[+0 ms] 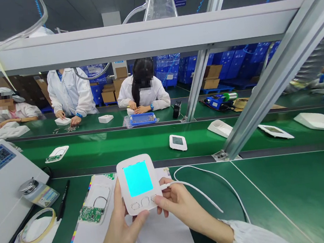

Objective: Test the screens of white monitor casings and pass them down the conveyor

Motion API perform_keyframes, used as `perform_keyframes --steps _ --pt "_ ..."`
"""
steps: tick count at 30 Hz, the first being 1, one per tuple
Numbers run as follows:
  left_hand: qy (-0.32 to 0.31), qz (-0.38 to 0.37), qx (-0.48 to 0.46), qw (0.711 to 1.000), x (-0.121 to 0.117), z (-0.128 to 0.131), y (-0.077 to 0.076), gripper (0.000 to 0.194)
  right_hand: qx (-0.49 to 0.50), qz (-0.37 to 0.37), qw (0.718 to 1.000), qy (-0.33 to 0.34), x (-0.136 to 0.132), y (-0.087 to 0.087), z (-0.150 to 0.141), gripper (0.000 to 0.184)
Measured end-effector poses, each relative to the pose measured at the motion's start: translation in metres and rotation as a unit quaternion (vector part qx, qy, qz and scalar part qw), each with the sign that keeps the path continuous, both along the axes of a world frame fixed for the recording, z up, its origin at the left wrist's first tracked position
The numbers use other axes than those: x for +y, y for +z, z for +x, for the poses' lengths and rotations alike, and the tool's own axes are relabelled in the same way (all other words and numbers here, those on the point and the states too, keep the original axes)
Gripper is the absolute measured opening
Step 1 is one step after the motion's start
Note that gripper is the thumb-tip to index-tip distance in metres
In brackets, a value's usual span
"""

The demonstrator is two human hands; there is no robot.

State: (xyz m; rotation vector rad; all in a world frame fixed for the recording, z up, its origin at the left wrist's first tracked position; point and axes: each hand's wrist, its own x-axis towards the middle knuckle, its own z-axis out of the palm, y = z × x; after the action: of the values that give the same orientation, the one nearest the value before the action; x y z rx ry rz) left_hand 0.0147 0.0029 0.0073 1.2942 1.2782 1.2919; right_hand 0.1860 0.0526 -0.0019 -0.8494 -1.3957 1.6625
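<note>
A white square electronic device (140,184) with a lit cyan screen and a row of three buttons is held up over the bench. My left hand (123,219) grips its left side and lower edge, thumb along the bottom. My right hand (174,202) is closed at the lower right corner, its thumb at the rightmost button and its other fingers partly hidden behind. A white cable (199,193) runs into the device's right side, passing between those fingers. Beneath lies a white paper sheet (175,237), and on it a white panel with a green circuit board (91,214).
A green conveyor (140,139) crosses ahead, carrying white housings and another device (177,142). A metal post (262,75) slants down at right. At left are a white machine (8,185), a dispenser bottle (38,192), a black pen (63,201) and tape (38,227). Co-workers sit and stand opposite.
</note>
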Motion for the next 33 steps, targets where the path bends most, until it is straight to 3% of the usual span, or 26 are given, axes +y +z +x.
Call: perform_keyframes --steps 33 --pt "-0.038 -0.009 0.006 0.999 0.0000 -0.0039 -0.0024 0.083 0.002 -0.011 1.000 -0.017 -0.0013 -0.0053 -0.0008 0.052"
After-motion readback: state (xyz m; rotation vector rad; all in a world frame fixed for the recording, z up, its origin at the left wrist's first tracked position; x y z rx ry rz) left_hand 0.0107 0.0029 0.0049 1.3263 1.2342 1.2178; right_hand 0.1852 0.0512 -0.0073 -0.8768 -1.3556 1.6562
